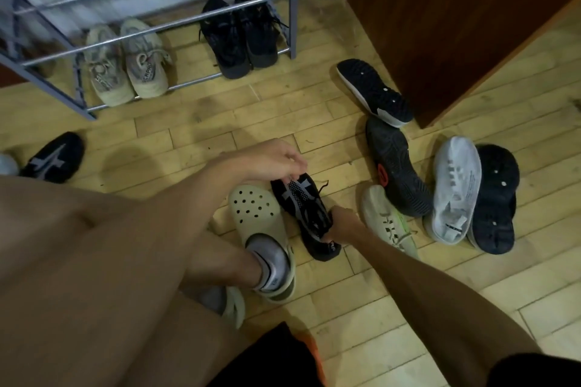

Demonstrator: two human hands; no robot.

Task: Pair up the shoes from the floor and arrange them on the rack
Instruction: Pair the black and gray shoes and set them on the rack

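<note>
A black knit sneaker with grey stripes [301, 207] lies on the wooden floor in front of me. My left hand [270, 160] pinches its toe end and my right hand [341, 226] grips its heel opening. Its match, another black sneaker with a grey mark [53, 162], lies at the far left. The grey metal rack [157, 31] stands at the back; its lowest bars hold a beige pair [129, 60] and a black pair [242, 31]. At the right lie several loose shoes: a cream sneaker [388, 220] and soles-up black ones [374, 93], [397, 166], [493, 201] and a white one [454, 188].
A dark wooden cabinet [456, 19] stands at the back right, close to the shoe pile. My foot in a cream clog [261, 229] rests just left of the held sneaker. Bare floorboards [220, 122] stretch between me and the rack.
</note>
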